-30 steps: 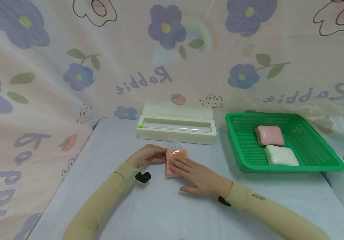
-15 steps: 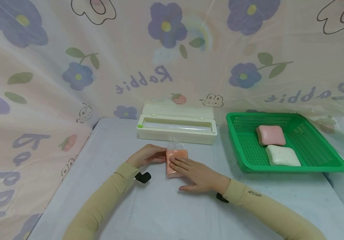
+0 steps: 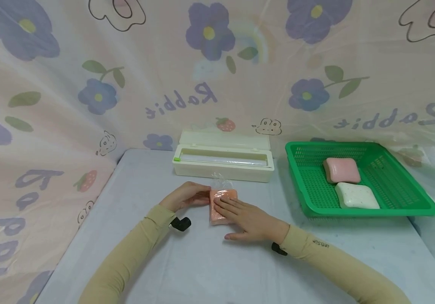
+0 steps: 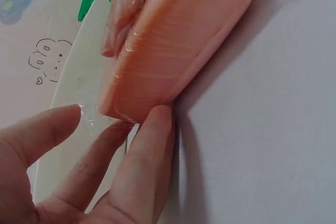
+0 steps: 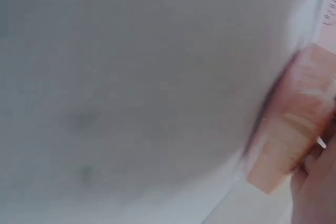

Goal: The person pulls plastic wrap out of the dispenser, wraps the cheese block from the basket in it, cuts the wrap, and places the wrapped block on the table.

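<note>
An orange bar of soap wrapped in clear film lies on the white table, with loose film bunched past its far end. My right hand rests its straight fingers on the top face, thumb held apart. From the left, my left hand touches the soap's side near the far corner. In the left wrist view, two fingertips meet the soap's end, while the thumb stands apart beside the film. The right wrist view is blurred and shows the soap at its right edge.
Behind the soap stands a cream cling film box, lid raised, a roll inside and a green slider at its left. A green basket to the right holds a pink soap and a white soap. Patterned curtains enclose the table.
My right hand slides very slightly leftward over the wrapped soap, and its thumb shifts a little with it. My left hand and the soap keep nearly the same place.
</note>
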`<state>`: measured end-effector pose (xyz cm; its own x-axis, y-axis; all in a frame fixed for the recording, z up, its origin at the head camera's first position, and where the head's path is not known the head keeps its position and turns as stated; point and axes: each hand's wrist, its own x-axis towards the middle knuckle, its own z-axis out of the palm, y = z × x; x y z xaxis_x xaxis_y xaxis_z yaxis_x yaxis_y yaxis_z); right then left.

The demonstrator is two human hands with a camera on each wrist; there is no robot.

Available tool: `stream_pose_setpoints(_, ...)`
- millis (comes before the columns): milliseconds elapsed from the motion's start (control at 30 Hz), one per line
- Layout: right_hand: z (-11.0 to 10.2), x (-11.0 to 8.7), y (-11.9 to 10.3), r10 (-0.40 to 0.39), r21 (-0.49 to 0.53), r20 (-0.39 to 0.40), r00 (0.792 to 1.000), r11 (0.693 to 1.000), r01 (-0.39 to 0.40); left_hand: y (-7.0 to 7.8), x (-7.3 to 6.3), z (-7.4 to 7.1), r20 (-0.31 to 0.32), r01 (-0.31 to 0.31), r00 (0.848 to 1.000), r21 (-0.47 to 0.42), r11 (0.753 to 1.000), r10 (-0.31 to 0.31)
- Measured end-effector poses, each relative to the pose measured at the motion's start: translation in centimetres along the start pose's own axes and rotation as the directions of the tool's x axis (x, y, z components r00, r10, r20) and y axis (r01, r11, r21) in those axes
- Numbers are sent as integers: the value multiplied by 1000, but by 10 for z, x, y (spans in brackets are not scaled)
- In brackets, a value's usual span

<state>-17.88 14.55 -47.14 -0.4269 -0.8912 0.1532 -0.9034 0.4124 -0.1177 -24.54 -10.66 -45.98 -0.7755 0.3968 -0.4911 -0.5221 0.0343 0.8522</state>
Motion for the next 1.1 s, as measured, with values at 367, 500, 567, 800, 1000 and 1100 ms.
stream_pose_setpoints(367, -24, -9, -6, 424, 451, -154, 892, 834, -318, 2, 2, -2, -51, -18, 999, 9, 1000, 18)
stream_pose_setpoints(500, -17, -13, -5, 533, 550, -115, 838, 737, -393, 3, 2, -2, -68, -36, 997, 10, 999, 37)
stream_pose_setpoints(567, -11, -15, -4, 549, 583, -71, 833, 700, -412, 4, 1, -1, -74, -41, 996, 2, 999, 41)
stream_pose_setpoints(800, -7, -21, 4, 650, 620, 23, 760, 587, -521, -1, -12, -1, -78, -36, 997, -81, 996, 30)
stream_pose_setpoints(1000, -14, -22, 23, 748, 709, 90, 657, 415, -569, -20, -35, 6, -88, -61, 995, -186, 981, 45)
stream_pose_setpoints(1100, -14, -17, 34, 771, 740, 140, 622, 336, -583, -33, -49, 18, -75, -99, 994, -242, 965, 83)
